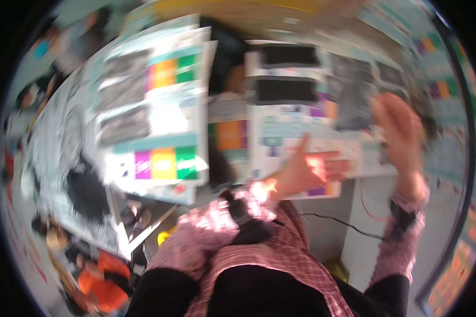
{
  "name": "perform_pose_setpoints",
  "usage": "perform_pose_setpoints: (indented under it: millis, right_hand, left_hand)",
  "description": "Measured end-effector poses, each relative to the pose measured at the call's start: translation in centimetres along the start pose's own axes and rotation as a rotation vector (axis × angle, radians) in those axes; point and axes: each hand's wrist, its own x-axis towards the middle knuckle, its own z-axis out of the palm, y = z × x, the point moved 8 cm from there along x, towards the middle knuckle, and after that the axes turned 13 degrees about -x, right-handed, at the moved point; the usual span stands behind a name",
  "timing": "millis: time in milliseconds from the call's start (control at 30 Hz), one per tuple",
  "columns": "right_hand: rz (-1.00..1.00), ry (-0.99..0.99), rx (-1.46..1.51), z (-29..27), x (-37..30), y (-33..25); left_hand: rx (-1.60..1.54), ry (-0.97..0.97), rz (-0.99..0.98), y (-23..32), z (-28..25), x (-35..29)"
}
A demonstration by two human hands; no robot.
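Your left hand, fingers extended, holds nothing above the printed board. At its two o'clock, your right hand blurs, its opening and grip indeterminable. A grey packet lies at the latter's ten o'clock.

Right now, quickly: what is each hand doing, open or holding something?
Left bare hand: open, nothing visible in it.
Right bare hand: blurred beside a grey, flat, rectangular item; its grip cannot be told.
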Motion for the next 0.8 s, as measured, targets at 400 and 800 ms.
perform_pose_setpoints:
  millis: [400,800]
  right_hand:
    - [-0.135,-0.461,0.899,21.3,1.5,-26.5]
    - [0.117,-0.412,0.316,42.3,-4.7,-16.8]
  left_hand:
    - [0.084,-0.336,0.986,15.7,17.0,-35.1]
    - [1.047,0.43,1.46,17.5,13.1,-56.9]
